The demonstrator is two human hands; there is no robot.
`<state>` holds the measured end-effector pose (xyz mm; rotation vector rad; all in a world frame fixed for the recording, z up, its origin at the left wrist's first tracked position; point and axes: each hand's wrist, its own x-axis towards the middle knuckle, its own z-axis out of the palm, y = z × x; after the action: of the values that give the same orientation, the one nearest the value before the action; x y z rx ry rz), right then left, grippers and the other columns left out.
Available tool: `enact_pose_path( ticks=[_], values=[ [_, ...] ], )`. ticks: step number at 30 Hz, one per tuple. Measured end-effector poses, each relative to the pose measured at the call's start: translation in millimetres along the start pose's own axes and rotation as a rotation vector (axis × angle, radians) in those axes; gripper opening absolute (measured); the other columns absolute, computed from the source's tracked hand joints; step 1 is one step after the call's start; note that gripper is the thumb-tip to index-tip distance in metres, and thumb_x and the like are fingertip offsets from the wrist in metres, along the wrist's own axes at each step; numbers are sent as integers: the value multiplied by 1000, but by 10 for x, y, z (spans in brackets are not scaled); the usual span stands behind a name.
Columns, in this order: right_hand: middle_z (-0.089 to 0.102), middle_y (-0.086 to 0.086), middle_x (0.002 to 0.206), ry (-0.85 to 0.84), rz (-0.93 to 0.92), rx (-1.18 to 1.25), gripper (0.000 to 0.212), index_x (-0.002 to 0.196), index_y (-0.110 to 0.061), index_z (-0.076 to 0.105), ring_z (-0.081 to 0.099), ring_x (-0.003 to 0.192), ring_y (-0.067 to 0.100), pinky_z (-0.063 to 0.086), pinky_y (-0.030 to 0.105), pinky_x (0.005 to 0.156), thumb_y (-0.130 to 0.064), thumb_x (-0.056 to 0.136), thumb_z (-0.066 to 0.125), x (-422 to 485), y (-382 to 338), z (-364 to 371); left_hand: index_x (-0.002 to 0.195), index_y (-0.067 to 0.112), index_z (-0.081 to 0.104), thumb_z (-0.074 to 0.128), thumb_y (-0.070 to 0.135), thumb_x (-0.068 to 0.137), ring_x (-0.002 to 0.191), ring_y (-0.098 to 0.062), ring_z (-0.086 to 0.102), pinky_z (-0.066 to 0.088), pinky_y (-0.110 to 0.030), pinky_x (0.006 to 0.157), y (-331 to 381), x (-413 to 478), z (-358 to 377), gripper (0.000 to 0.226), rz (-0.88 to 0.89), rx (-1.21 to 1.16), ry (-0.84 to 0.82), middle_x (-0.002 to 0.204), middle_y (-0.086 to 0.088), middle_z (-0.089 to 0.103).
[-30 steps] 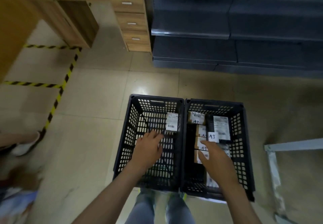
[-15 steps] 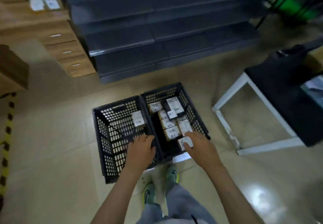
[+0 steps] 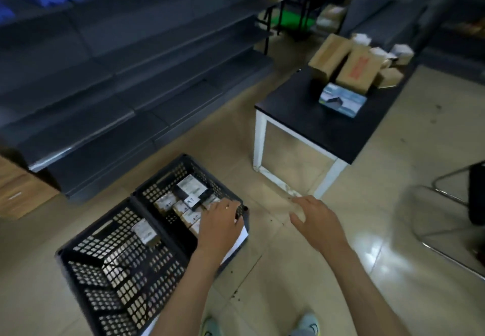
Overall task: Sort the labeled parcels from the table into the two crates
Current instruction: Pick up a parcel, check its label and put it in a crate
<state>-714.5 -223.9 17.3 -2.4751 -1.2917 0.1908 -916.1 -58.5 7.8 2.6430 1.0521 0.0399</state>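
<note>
Left grip (image 3: 219, 226) hangs over the near corner of the full crate (image 3: 162, 175). Fingers are loose and spread with nothing in them, so it's released. Can't tell if the fingertips touch the rim or the top parcels.

Right grip (image 3: 315, 220) is released too, empty and palm down over bare floor (image 3: 275, 265) between crate and counter (image 3: 315, 128). It's aimed toward the counter.

Where the parcels are:
- A batch (image 3: 193, 191) is packed in the full crate, labels up, likely so they read from above.
- One parcel (image 3: 144, 230) sits alone in the other crate (image 3: 78, 253), by the shared wall.
- Brown boxes (image 3: 354, 70) are clustered at the counter's far end, with a printed box (image 3: 342, 99) just in front of them.

The crates butt side by side on the floor near the counter, probably so either drop is a short carry.

My read: this is between drops. Both grips are empty, so a fetch from the counter comes next, and the printed box looks like the closest pick. The sort is partway, since the counter isn't cleared.

Risk: the frame is blurred and the counter labels aren't legible from here. Check each label before choosing a crate.
</note>
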Motion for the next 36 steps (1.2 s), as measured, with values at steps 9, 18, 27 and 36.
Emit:
enact_pose_path(
  ticks=[9,18,27,36],
  values=[
    [69,-3,112,60,116,3,32,119,-23,71,67,96,25,57,41,75,-37,90,71,-67,1734,-668,114,21,71,65,26,92,93,-28,64,49,-39,70,1867,617,383,24,85,-13,107,108,-1,69],
    [69,-6,116,81,203,23,33,121,-23,70,68,99,23,58,42,77,-38,92,70,412,3015,-1185,120,25,65,51,30,97,109,-22,57,42,-37,85,3241,1544,513,28,136,-56,45,118,4,62],
    [65,-8,124,27,203,-9,36,130,-25,66,66,107,18,56,37,86,-40,97,62,1648,3973,-1531,124,25,66,64,25,95,111,-22,60,50,-38,89,3867,3041,785,29,151,-132,43,123,6,63],
    [68,-7,120,18,266,-55,32,125,-23,70,68,100,21,55,36,79,-35,96,67,2922,4961,-1909,143,32,57,56,40,103,125,-15,53,46,-37,100,4747,4727,891,40,194,-114,3,140,11,56]
  ],
)
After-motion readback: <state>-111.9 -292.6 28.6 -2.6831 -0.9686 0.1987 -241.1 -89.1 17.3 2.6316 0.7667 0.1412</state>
